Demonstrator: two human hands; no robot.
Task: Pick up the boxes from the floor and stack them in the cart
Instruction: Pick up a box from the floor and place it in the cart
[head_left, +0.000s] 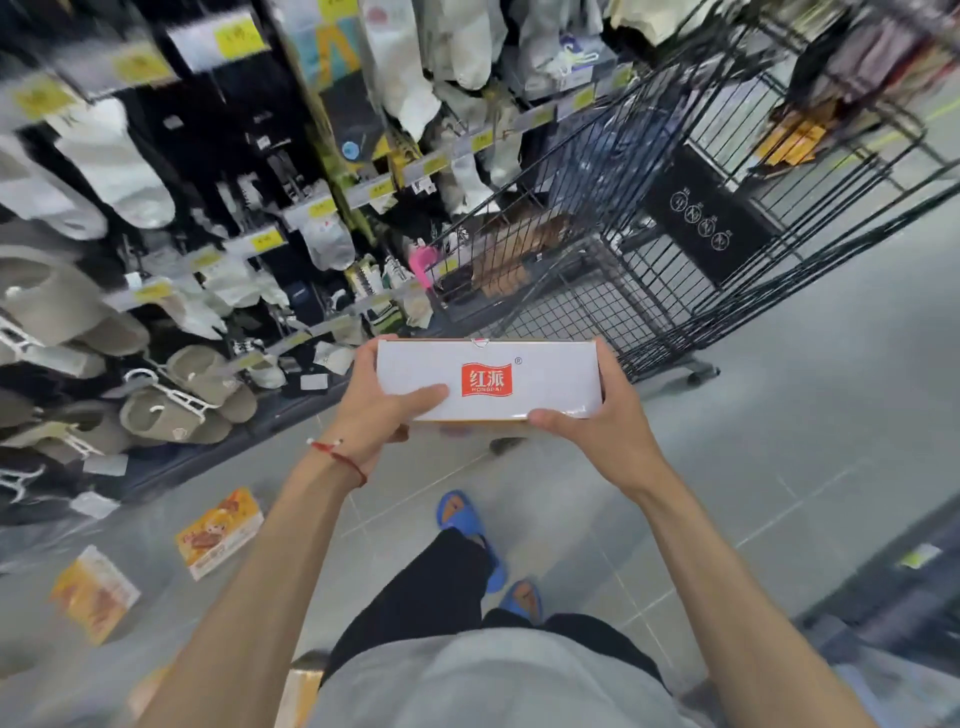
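I hold a white box (540, 379) with a red logo in front of me at waist height, its white side facing up. My left hand (376, 410) grips its left end, thumb lying across the top. My right hand (597, 426) grips its right end. The black wire cart (675, 249) stands just beyond the box, up and to the right, with brown cardboard (511, 254) inside it. Two orange boxes lie on the grey floor at lower left: one (221, 532) nearer my leg, another (93, 592) further left. A third orange box edge (304, 686) shows by my shirt.
Store shelves (208, 249) with hanging socks and slippers run along the left side, close to the cart. My feet in blue sandals (467, 525) stand on the tiled floor. A dark shelf base (893, 597) sits at the lower right. Open floor lies right of the cart.
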